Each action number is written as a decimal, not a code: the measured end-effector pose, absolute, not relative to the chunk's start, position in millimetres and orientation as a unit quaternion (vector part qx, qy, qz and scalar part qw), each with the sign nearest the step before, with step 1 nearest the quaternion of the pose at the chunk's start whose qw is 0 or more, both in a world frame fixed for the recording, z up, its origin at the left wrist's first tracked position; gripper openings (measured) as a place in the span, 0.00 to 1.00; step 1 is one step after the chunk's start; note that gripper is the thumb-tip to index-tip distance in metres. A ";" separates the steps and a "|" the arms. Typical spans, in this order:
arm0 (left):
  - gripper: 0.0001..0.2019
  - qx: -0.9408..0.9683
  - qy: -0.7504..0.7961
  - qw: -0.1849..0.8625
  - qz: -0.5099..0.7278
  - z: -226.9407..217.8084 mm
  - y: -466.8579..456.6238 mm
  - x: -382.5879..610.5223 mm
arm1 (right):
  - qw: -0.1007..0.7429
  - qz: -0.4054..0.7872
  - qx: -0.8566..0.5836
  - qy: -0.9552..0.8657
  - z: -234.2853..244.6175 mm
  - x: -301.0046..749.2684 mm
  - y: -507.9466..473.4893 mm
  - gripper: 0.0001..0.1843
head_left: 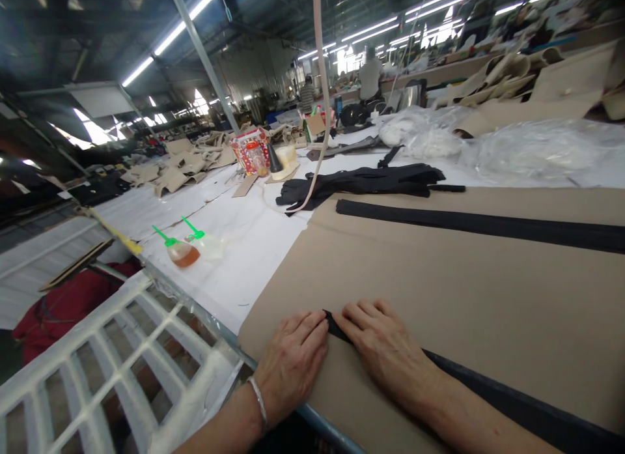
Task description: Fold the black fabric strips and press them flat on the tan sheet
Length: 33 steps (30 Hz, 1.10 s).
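Note:
A large tan sheet [463,278] lies flat on the table, and a long black fabric strip [478,376] runs across it near the front edge. At the strip's left end my left hand [295,356], with a silver bangle on its wrist, has its fingers closed together on the tip. My right hand [385,343] lies just to the right, its fingers bent and pressed on the same strip, with the palm and forearm covering part of it. A second black strip [488,224] lies farther back on the sheet. Beyond it sits a pile of black strips [371,182].
Two squeeze bottles with green spouts, one amber bottle [184,253] and one clear bottle [211,247], lie at left. A pale hose [322,83] hangs down to the table. A white slatted rack [102,382] adjoins the table's left edge. Clear plastic bags [532,151] lie behind.

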<state>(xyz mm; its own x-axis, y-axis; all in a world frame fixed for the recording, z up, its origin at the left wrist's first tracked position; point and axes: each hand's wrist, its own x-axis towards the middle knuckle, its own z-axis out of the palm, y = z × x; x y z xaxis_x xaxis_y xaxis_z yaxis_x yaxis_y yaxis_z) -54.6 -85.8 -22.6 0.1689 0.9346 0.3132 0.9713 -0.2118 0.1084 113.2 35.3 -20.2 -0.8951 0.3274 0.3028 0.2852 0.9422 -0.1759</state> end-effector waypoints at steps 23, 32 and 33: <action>0.18 -0.738 -0.654 0.039 -0.160 -19.6 -91.5 -63.0 | 0.101 0.058 -0.164 -0.980 -10.9 110.7 34.8 0.22; 0.16 -0.791 -0.594 0.041 -0.140 -11.8 -82.0 -71.4 | 0.136 0.021 -0.177 -0.974 -19.8 113.7 32.9 0.31; 0.16 -0.797 -0.587 0.038 -0.135 -10.7 -80.5 -73.1 | 0.142 0.020 -0.179 -0.973 -20.3 115.3 33.8 0.31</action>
<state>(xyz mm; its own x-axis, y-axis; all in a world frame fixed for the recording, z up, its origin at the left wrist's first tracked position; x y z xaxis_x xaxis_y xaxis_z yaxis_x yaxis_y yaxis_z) -73.1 -80.5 -10.7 0.2740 0.9257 0.2608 0.9464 -0.3077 0.0979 115.3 33.8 -20.3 -0.8955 0.3542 0.2694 0.3427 0.9351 -0.0905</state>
